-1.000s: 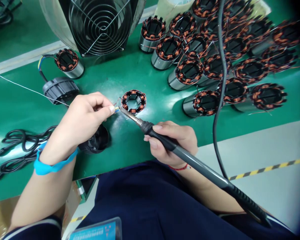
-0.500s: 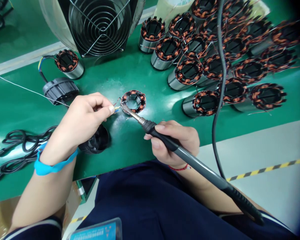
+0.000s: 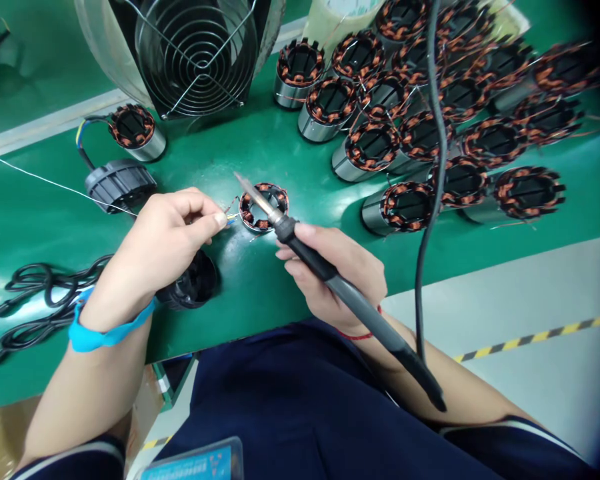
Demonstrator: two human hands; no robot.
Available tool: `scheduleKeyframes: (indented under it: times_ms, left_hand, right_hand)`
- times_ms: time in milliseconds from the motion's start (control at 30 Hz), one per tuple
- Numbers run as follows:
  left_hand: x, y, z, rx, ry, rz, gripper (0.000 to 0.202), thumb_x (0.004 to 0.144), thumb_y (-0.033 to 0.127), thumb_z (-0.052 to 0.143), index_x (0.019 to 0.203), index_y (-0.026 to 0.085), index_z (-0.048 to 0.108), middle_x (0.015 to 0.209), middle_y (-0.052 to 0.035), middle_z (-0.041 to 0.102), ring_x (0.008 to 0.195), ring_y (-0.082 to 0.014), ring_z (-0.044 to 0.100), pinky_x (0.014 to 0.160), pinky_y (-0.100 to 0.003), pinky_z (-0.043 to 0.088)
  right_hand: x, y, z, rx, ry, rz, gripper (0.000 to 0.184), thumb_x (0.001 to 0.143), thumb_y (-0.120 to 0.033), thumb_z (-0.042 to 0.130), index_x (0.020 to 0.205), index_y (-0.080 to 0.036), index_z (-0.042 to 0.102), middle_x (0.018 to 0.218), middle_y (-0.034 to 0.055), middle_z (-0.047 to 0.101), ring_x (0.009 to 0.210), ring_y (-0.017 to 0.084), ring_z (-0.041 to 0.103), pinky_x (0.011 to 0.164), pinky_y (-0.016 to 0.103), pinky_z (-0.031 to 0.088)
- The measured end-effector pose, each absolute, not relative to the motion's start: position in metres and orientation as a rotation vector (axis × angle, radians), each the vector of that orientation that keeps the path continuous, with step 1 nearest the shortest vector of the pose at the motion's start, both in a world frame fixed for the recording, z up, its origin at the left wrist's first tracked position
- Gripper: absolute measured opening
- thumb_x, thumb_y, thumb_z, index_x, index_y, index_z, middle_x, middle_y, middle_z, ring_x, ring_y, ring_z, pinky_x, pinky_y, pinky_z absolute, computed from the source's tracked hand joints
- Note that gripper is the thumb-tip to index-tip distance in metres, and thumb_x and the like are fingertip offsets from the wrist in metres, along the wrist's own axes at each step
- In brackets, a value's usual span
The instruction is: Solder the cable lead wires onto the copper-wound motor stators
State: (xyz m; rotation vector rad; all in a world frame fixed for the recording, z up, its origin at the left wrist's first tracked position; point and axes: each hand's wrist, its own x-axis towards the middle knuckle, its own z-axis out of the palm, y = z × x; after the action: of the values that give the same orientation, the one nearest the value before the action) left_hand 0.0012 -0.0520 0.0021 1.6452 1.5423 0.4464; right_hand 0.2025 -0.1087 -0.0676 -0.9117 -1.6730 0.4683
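My right hand (image 3: 337,273) is closed around the grip of a soldering iron (image 3: 325,263), whose bare tip points up and left over a motor stator (image 3: 283,200). That stator is a ring with copper windings lying on the green bench. Just left of it, my left hand (image 3: 180,227) pinches thin coloured wires (image 3: 231,218), their ends close to the stator's winding leads. A strand of thin solder wire (image 3: 55,179) runs from the far left to the back of my left hand. Partly hidden beneath my left wrist is a black round housing (image 3: 197,283).
A fan with a wire guard (image 3: 203,63) stands at the back. Several more stators (image 3: 373,148) crowd the right side, crossed by the iron's cord (image 3: 437,133). To the left are a wired stator (image 3: 137,133), a black cap (image 3: 120,183) and coiled black cables (image 3: 47,283).
The soldering iron's tip has lifted off the stator's left edge and swung up and left. My right hand moved slightly left with it, while my left hand stays nearly still.
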Motion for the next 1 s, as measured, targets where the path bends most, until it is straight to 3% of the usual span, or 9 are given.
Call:
scheduleKeyframes:
  times_ms: [67,167,267,367,533,767,1000]
  left_hand:
    - [0.001,-0.052,0.002,1.65,1.542,0.447,0.019,0.079,0.027,0.06,0.064,0.017,0.063,0.069,-0.0004,0.061,0.061,-0.0128,0.051,0.064,-0.029,0.044]
    - [0.001,-0.052,0.002,1.654,1.532,0.464,0.017,0.079,0.026,0.06,0.065,0.017,0.064,0.071,-0.0003,0.062,0.063,-0.013,0.051,0.065,-0.029,0.043]
    - [0.001,-0.052,0.003,1.644,1.522,0.465,0.017,0.079,0.026,0.06,0.065,0.017,0.064,0.07,-0.0004,0.062,0.063,-0.0134,0.052,0.065,-0.029,0.043]
    - [0.001,-0.052,0.003,1.639,1.519,0.458,0.016,0.078,0.025,0.06,0.065,0.017,0.063,0.07,-0.0004,0.062,0.063,-0.0138,0.052,0.065,-0.029,0.043]
    - [0.001,-0.051,0.003,1.647,1.519,0.454,0.017,0.078,0.024,0.059,0.064,0.017,0.062,0.067,-0.0002,0.06,0.063,-0.0132,0.051,0.063,-0.029,0.042]
    - [-0.001,-0.053,0.001,1.624,1.456,0.498,0.018,0.08,0.026,0.06,0.065,0.016,0.064,0.069,0.0002,0.06,0.062,-0.0121,0.052,0.06,-0.028,0.04]
    - [-0.005,-0.057,-0.001,1.694,1.362,0.579,0.017,0.082,0.023,0.062,0.067,0.016,0.067,0.074,-0.0012,0.065,0.068,-0.013,0.057,0.067,-0.028,0.046]
  right_hand:
    - [0.199,-0.103,-0.061,-0.941,-1.673,0.525,0.044,0.095,-0.023,0.055,0.137,-0.033,0.047,0.111,0.0021,0.073,0.091,0.019,0.072,0.076,0.036,0.062]
    - [0.194,-0.092,-0.05,-1.023,-1.716,0.58,0.037,0.097,-0.021,0.051,0.132,-0.032,0.05,0.111,-0.0007,0.073,0.106,0.02,0.068,0.092,0.04,0.057]
    - [0.189,-0.084,-0.047,-1.11,-1.803,0.638,0.034,0.094,-0.026,0.055,0.128,-0.029,0.052,0.114,0.0015,0.071,0.112,0.024,0.063,0.097,0.045,0.053]
    - [0.184,-0.081,-0.052,-1.128,-1.818,0.64,0.038,0.092,-0.031,0.056,0.13,-0.03,0.052,0.116,0.003,0.069,0.113,0.026,0.061,0.098,0.046,0.051]
    - [0.181,-0.083,-0.056,-1.103,-1.819,0.619,0.041,0.091,-0.022,0.055,0.13,-0.03,0.05,0.105,0.0002,0.072,0.105,0.023,0.064,0.099,0.042,0.048]
    - [0.172,-0.086,-0.054,-1.236,-1.786,0.506,0.038,0.093,-0.028,0.053,0.131,-0.025,0.047,0.091,-0.0004,0.07,0.089,0.021,0.063,0.088,0.039,0.047]
    - [0.16,-0.09,-0.051,-1.249,-1.789,0.497,0.038,0.092,-0.021,0.051,0.129,-0.024,0.048,0.09,-0.0004,0.07,0.09,0.021,0.062,0.085,0.037,0.046]
